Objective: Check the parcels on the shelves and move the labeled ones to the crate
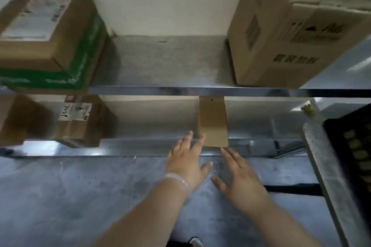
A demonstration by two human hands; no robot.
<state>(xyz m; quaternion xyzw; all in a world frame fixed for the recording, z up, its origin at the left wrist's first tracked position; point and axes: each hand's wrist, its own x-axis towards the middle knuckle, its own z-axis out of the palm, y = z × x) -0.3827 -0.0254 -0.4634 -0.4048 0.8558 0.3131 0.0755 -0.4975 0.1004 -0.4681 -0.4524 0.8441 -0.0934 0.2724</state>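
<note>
While two hands (186, 158) (241, 176) near slim parcel (213, 124): two boxes (48, 32) (291, 32) above.

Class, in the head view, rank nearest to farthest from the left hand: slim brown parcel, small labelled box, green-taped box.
1. slim brown parcel, lower shelf, at the fingertips of the left hand.
2. small labelled box, lower shelf, left.
3. green-taped box, upper shelf, left.

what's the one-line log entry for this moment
phase: reach | left hand: open, at thin parcel | right hand: open, near it
</note>
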